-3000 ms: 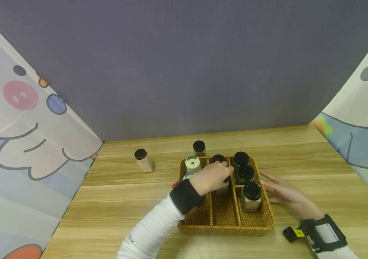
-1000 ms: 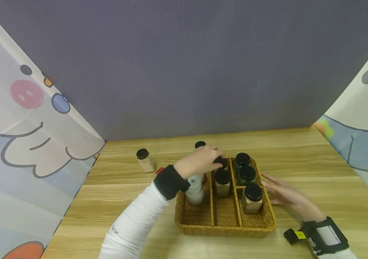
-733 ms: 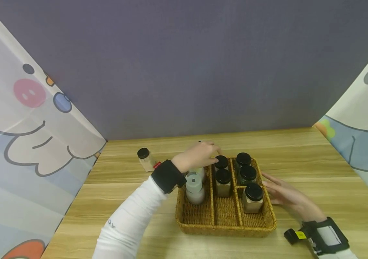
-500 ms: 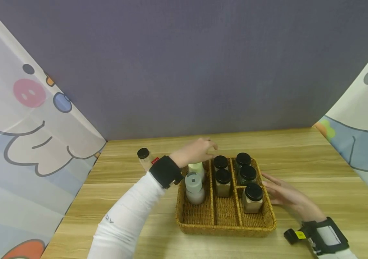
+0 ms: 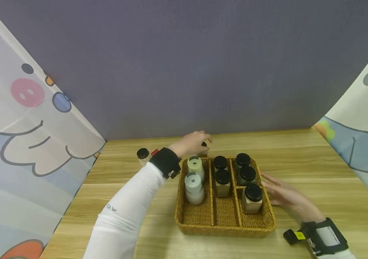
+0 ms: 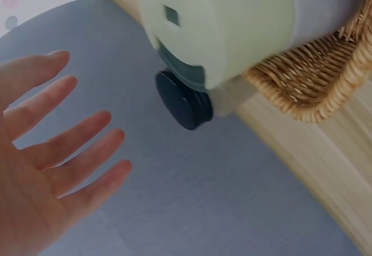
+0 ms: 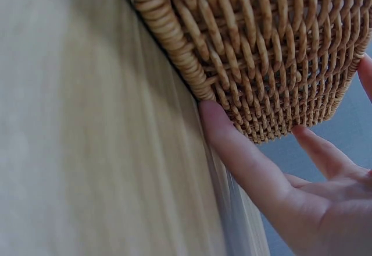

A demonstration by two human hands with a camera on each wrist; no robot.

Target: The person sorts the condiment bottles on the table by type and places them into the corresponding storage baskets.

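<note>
My left hand (image 5: 190,144) hovers over the table behind the basket, beside a black-lidded jar (image 5: 204,154) that it partly hides. In the left wrist view its fingers (image 6: 87,169) are spread, apart from that jar's lid (image 6: 183,100). My right hand (image 5: 284,196) touches the right side of the divided wicker basket (image 5: 226,228) with extended fingers. The basket's left section holds a green-capped bottle (image 5: 195,165) and a pale-capped bottle (image 5: 193,183). Two black-lidded jars (image 5: 222,183) stand in the middle section; several more, such as one with beige contents (image 5: 252,201), stand at the right.
Another black-lidded jar (image 5: 143,154) stands on the wooden table (image 5: 113,187) at the left, partly covered by my left arm. A grey panel (image 5: 184,72) rises behind the table. Printed cartoon sheets (image 5: 25,118) flank it on both sides.
My left hand has let go of a black-lidded jar in the basket's middle section and moved up and left, to the jar behind the basket. My right hand stays against the basket.
</note>
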